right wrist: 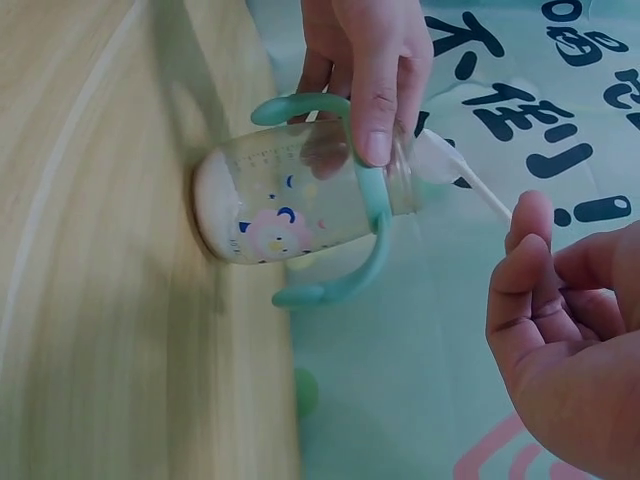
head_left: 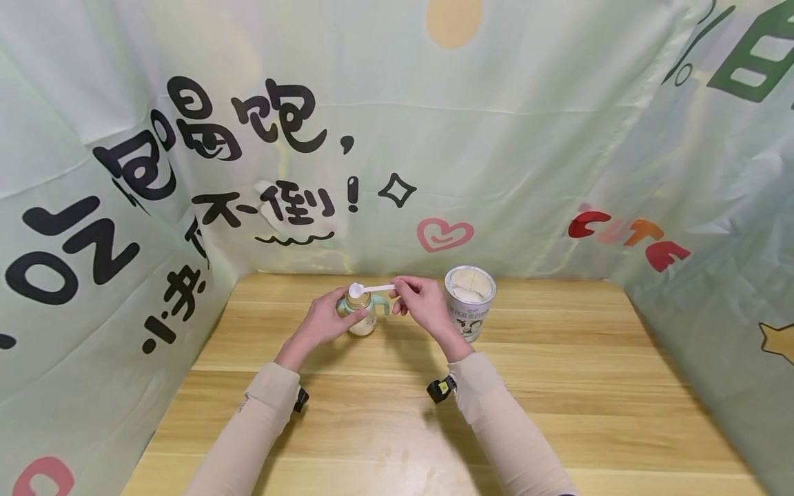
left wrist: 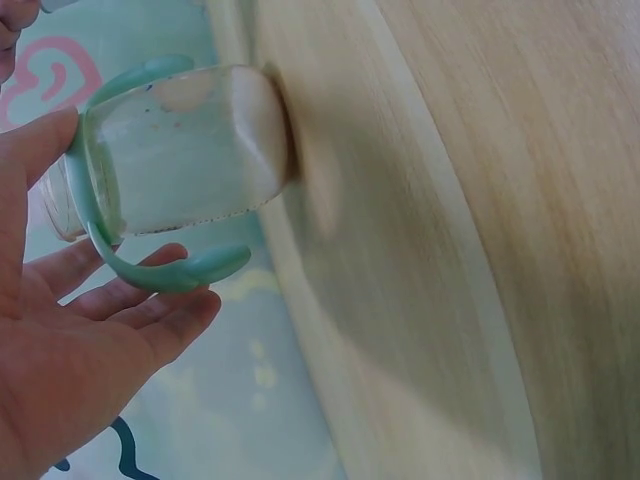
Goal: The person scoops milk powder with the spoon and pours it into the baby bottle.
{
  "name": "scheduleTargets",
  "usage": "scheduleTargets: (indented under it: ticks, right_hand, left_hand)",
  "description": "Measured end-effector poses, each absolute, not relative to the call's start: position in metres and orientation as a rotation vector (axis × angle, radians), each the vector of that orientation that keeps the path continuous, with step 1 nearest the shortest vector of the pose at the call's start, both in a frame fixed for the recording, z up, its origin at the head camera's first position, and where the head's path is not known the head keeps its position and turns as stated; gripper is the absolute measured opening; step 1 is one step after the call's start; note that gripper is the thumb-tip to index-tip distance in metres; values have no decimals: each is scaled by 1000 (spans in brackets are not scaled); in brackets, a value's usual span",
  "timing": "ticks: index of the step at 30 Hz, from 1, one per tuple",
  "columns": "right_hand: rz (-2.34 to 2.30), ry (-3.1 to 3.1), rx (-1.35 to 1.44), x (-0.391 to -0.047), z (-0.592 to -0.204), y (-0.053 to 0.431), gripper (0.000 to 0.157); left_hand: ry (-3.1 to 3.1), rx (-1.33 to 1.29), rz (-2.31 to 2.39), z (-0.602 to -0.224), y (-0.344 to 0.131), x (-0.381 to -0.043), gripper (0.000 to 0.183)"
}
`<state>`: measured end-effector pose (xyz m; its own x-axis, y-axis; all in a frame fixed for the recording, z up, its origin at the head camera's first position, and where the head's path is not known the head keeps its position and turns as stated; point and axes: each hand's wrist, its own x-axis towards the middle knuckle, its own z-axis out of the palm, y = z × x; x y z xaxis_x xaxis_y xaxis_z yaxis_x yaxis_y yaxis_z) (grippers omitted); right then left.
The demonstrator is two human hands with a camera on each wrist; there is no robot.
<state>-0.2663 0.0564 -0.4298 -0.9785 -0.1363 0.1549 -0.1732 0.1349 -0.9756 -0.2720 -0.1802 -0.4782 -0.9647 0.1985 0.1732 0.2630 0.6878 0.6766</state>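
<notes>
A clear baby bottle [right wrist: 290,190] with a green two-handled ring [left wrist: 90,190] stands upright on the table, its top uncapped. Whitish powder [left wrist: 258,125] lies at its bottom. My left hand [head_left: 324,317] grips the bottle round its neck, thumb on one side and fingers on the other. Between thumb and fingers, my right hand [head_left: 422,301] pinches the handle of a white measuring scoop [head_left: 356,290]. The scoop's bowl is right at the bottle's mouth, and white powder shows in it in the head view.
Just right of my right hand stands an open milk powder can [head_left: 466,324], cream-coloured inside its rim. The wooden table [head_left: 558,386] meets printed cloth walls [head_left: 527,172] at the back and sides.
</notes>
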Motion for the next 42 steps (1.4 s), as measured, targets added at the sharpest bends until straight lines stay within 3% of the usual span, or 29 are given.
scheduleTargets:
  ticks: [24, 42]
  right_hand:
    - [2058, -2282, 258, -261, -417, 78, 26]
    - [2002, -2262, 163, -260, -410, 108, 28]
  left_hand:
    - [-2825, -438, -1110, -457, -174, -274, 83]
    - [-2791, -569, -1070, -449, -152, -284, 78]
